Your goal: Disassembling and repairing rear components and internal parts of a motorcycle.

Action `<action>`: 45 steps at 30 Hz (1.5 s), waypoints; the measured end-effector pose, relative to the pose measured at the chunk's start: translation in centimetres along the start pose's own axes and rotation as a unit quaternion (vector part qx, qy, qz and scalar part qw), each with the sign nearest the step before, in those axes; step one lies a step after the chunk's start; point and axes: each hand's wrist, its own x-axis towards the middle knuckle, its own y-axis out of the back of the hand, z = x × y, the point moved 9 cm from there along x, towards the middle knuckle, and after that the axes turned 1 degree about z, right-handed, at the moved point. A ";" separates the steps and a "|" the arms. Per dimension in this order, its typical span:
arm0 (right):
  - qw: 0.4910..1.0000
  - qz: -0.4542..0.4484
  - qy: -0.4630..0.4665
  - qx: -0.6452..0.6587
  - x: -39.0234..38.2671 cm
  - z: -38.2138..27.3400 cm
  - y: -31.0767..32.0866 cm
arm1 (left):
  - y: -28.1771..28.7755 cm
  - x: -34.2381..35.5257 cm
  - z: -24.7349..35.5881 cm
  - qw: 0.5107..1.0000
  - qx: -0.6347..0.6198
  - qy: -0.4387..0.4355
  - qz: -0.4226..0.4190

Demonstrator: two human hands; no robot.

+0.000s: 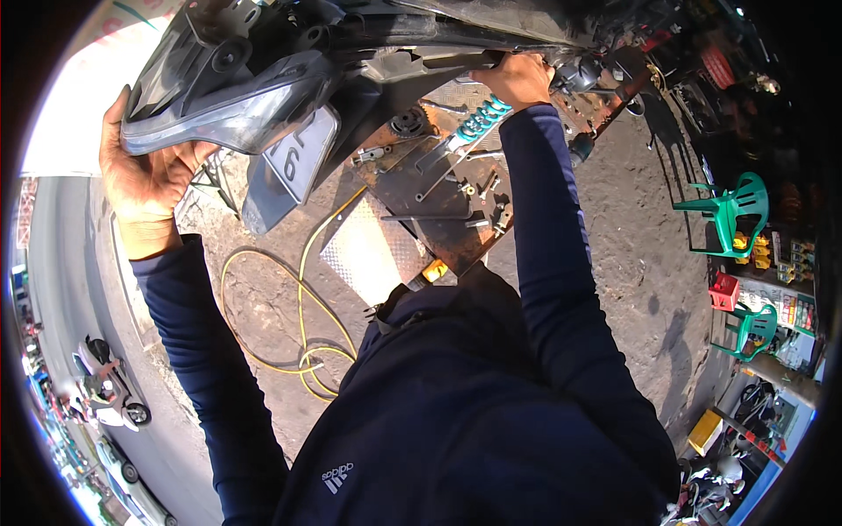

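Navy shirt (491, 394) foremost, the left hand (160, 180) grips the motorcycle tail section (228, 110) near a rusty metal platform (438, 237); the right hand's (520, 81) grip is unclear, fingertips hidden. Number plate (303, 156) mounted; loose bolts (485, 185) suggest unfinished work.

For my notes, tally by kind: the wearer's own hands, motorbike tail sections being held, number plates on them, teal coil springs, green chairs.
Left hand: 1
Right hand: 1
Tail section: 1
Number plate: 1
Teal spring: 1
Green chairs: 2
Total: 7
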 end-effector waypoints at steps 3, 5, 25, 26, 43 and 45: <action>0.991 0.002 0.048 0.127 -1.0 0.0 0.9 | 0.2 0.4 0.0 1.000 -0.012 0.012 -0.025; 0.988 -0.011 0.079 0.129 -4.1 -2.0 2.5 | 0.0 0.2 -0.1 0.999 -0.015 0.016 -0.040; 0.844 -0.061 0.229 0.482 -9.0 -11.7 8.7 | -2.2 0.0 0.8 0.999 0.027 -0.010 -0.032; 0.827 -0.179 0.183 0.501 -9.2 -12.7 7.5 | -1.8 0.0 0.9 0.999 0.018 -0.010 -0.024; 0.823 0.101 0.281 0.484 -9.3 -10.5 16.0 | -3.9 0.4 2.7 0.981 0.184 -0.040 0.055; 0.808 0.133 0.329 0.470 -8.6 -12.4 18.9 | -1.3 -0.8 2.8 0.963 0.248 -0.025 0.106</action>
